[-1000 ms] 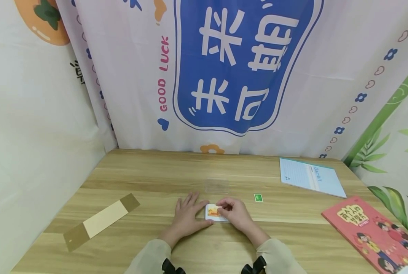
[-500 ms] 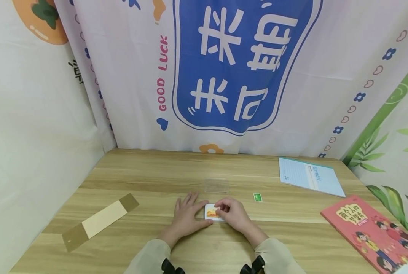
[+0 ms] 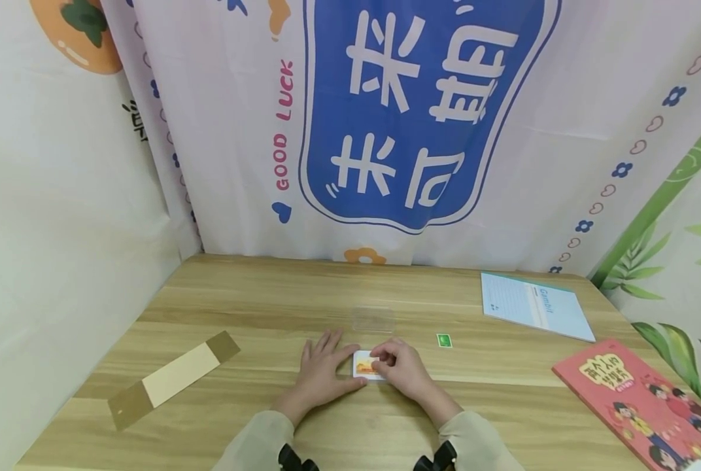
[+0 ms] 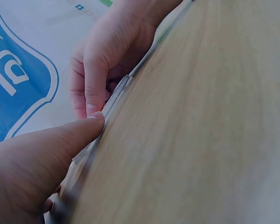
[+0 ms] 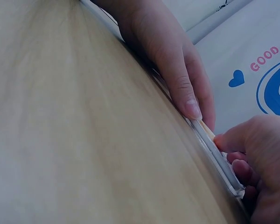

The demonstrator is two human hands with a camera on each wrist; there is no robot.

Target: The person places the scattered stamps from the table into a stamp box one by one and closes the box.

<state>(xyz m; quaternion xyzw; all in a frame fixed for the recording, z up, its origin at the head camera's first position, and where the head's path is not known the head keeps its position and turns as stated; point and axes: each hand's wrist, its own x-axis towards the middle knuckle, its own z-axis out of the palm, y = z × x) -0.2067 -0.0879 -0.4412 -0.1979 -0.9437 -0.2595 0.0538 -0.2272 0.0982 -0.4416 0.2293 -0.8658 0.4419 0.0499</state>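
Observation:
In the head view, a small orange-and-yellow picture card (image 3: 365, 364) lies in a white-bordered, clear-edged holder (image 3: 359, 375) on the table. My left hand (image 3: 320, 371) rests at the holder's left side, fingers spread, with thumb and forefinger against its edges. The left wrist view shows this thumb (image 4: 79, 133) along the near edge. My right hand (image 3: 405, 367) has curled fingers, and its thumb and forefinger pinch the picture card's right part, which they cover. From the right wrist view, the right thumb (image 5: 235, 136) touches the card's orange edge. The holder's thin clear rim (image 5: 219, 163) shows there too.
Behind the hands lies a clear flat plate (image 3: 373, 320), with a small green picture piece (image 3: 444, 340) to the right. A brown-and-cream strip (image 3: 174, 381) lies left. A blue notebook (image 3: 535, 306) and a red book (image 3: 639, 399) lie right. A printed curtain (image 3: 239, 131) hangs behind the table.
Both hands and the card stay in place. The head view shifts very slightly.

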